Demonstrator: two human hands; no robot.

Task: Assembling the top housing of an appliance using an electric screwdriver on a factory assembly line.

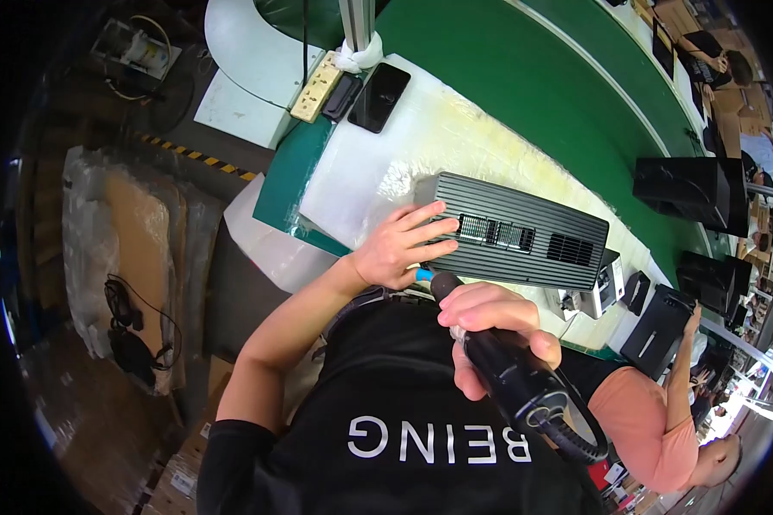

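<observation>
The left hand point(401, 246) is pressing flat, fingers spread, on the 9 o'clock end of the ribbed grey metal enclosure point(515, 232), probably steadying it on the table point(378, 163). The right hand point(489, 330), grip pressed around the black electric screwdriver point(524, 378), is aiming its tip at the enclosure's near edge.

Case point(524, 236): dark grey ribbed metal box with vent slots, lying flat on the white padded bench, long side slanting down to the right.
Driver point(524, 378): black powered screwdriver, blue-collared tip at the case's near edge.
</observation>
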